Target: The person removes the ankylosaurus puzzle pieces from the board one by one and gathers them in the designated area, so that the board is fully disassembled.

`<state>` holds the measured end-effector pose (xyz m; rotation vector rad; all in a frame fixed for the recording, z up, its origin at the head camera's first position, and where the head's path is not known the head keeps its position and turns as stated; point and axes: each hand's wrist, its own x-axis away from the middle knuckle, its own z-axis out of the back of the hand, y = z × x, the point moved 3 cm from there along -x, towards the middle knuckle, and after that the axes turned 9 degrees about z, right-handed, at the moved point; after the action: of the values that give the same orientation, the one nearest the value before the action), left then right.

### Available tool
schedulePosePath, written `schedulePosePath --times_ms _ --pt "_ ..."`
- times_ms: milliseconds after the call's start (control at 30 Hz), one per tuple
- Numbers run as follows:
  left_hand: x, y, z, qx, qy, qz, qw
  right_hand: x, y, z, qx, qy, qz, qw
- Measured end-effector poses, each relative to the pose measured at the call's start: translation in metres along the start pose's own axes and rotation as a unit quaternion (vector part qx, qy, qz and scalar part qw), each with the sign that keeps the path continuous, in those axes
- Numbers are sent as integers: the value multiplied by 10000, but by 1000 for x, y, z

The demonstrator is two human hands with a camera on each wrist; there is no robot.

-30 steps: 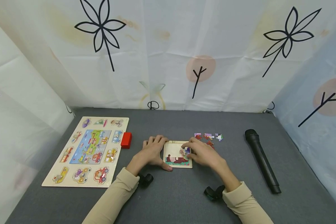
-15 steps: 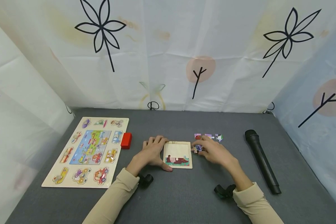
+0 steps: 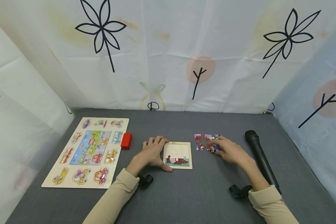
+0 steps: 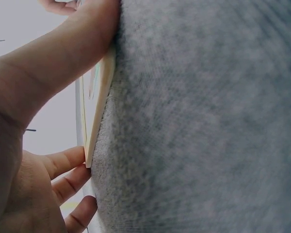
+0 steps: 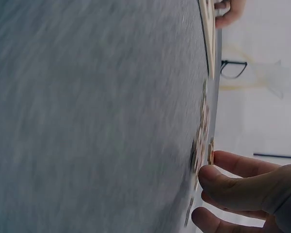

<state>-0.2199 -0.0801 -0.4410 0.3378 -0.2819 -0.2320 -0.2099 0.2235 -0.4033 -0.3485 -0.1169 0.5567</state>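
A small wooden puzzle board [image 3: 177,149] lies on the table, with a brown and teal picture strip along its near part. My left hand [image 3: 154,154] holds it at the left, thumb by the near corner and fingers by the far one. In the left wrist view the fingertips [image 4: 77,155] touch the board's corner. Over to the right, my right hand [image 3: 228,151] pinches a puzzle piece [image 5: 211,151] between thumb and index finger, just above the table. Several loose puzzle pieces [image 3: 198,137] lie beside and partly behind those fingers.
At the left lies a large wooden peg puzzle [image 3: 79,174] with vehicle shapes, a red block [image 3: 126,141] at its right edge. A black microphone [image 3: 259,155] lies right of my right hand, partly behind the forearm. White printed cloth [image 3: 168,56] surrounds the grey table.
My right hand has moved right, away from the puzzle board, carrying a purple-and-blue piece from over the board to the loose pieces. The left hand stays put on the board.
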Motion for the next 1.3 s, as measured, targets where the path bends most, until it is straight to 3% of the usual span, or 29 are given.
schedulePosePath --times_ms 267,500,1300 --pt "1 1 0 -33 21 4 10000 7 20 3 151 -35 -255 9996" --pt "0 0 0 -36 30 6 10000 8 27 3 182 -88 -198 9996" --pt "2 1 1 -41 57 -27 10000 6 28 1 129 72 -140 9998"
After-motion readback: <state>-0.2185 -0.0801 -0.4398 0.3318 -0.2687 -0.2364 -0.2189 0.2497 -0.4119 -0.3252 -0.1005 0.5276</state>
